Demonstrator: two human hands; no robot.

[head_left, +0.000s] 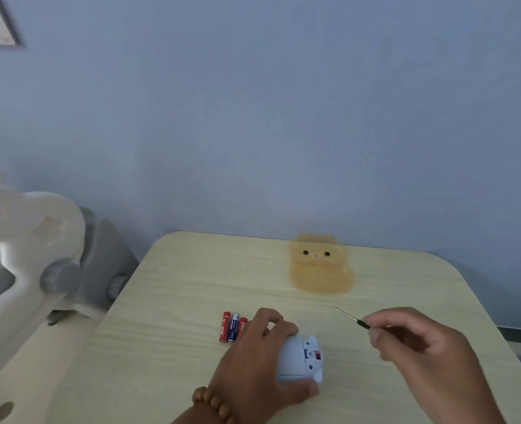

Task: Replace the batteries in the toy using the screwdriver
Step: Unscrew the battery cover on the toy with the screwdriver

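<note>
A small light-blue toy [295,359] lies on the wooden table [192,286], its underside with a red switch facing up. My left hand [253,356] grips the toy from the left, fingers over its far side and thumb on its near side. My right hand [421,341] pinches the handle of a thin screwdriver [347,315], whose metal tip points up-left above the table, to the right of the toy and apart from it. Three small batteries [231,327], red and blue, lie side by side just left of my left hand.
A translucent orange bear-shaped piece [320,267] leans against the blue wall at the back of the table. A white and grey plastic chair [39,255] stands to the left of the table. The table's right edge runs close to my right forearm.
</note>
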